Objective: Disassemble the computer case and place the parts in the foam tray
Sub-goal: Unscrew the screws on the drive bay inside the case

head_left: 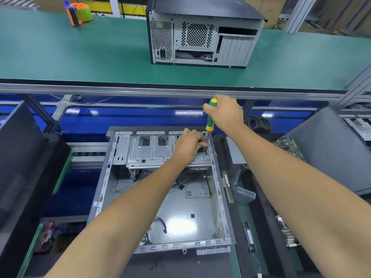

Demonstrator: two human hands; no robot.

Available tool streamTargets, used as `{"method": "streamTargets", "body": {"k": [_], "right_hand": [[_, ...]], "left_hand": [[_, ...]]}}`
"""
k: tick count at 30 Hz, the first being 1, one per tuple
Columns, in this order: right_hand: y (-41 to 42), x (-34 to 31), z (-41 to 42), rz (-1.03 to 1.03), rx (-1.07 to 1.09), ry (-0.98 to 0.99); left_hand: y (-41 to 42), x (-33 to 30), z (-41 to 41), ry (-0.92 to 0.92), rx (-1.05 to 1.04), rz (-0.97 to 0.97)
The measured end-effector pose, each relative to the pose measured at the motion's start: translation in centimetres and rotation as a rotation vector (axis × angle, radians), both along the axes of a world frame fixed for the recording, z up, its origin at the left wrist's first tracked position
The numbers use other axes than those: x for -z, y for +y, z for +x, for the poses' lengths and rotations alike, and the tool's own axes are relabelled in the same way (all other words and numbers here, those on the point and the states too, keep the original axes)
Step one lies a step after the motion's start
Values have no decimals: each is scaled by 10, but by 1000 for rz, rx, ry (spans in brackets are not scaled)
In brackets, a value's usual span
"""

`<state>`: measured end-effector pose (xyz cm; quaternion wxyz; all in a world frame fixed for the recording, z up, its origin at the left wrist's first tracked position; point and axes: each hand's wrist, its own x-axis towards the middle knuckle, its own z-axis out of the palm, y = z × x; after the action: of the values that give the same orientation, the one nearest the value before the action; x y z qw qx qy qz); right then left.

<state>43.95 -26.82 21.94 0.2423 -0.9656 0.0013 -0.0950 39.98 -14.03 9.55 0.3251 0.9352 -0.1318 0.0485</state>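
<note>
An opened grey computer case (104,183) lies flat in front of me, its inside nearly bare apart from a few loose cables. A silver drive cage (148,151) spans its far end. My right hand (226,113) grips a green and yellow screwdriver (210,117) held upright, its shaft pointing down at the cage's far right corner. My left hand (190,145) rests on that same corner, fingers curled around the spot where the tip meets the metal; the tip is hidden. A black foam tray (261,197) at the right holds a memory stick (227,185) and other parts.
A second, closed computer case (200,35) stands on the green conveyor (80,57) beyond. An orange and green tape dispenser (78,14) sits far left. A circuit board (289,145) and a dark side panel (331,147) lean at right. Loose screws (156,264) lie near the front edge.
</note>
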Motion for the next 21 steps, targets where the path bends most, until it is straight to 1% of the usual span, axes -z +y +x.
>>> {"method": "streamTargets", "body": {"k": [5, 10, 13, 16, 21], "right_hand": [[1, 0, -1, -65, -31, 25], [2, -6, -1, -111, -68, 54], [3, -6, -2, -108, -54, 72], [1, -7, -2, -111, -49, 104], [-5, -13, 3, -92, -70, 184]], "left_hand": [[-3, 1, 0, -12, 4, 111], [-4, -1, 1, 17, 9, 164], [-5, -1, 1, 23, -1, 164], [-4, -2, 0, 37, 8, 122], [-3, -5, -2, 40, 13, 135]]}}
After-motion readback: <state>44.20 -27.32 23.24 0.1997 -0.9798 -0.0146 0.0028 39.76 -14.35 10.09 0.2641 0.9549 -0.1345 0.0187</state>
